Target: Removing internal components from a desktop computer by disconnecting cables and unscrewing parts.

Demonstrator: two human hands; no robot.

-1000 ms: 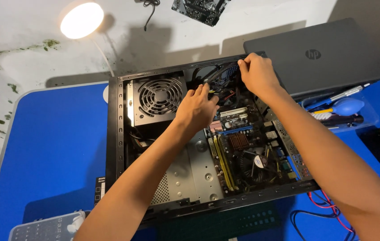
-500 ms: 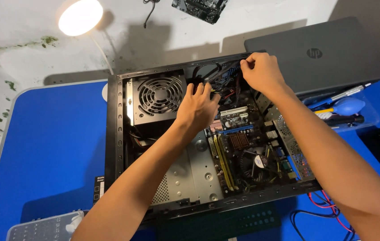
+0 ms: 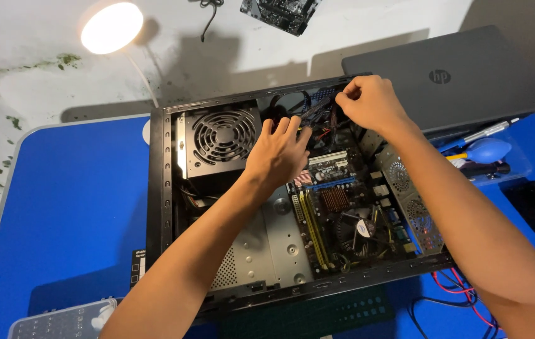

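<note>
Hands work inside an open computer case [image 3: 160,207] lying flat on the blue tabletop [image 3: 66,207]: right hand [image 3: 371,103] pinches cables [image 3: 317,110] in a narrow grip; left hand [image 3: 278,154], just below, rests splayed, holding nothing.

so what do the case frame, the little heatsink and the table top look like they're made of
Case frame: likely painted sheet steel, matte black, with thin folded edges and punched holes. Heatsink: coppery or anodised metal, with fine parallel fins. Table top: smooth blue surface, possibly laminate or plastic, with a pale rim.
</note>
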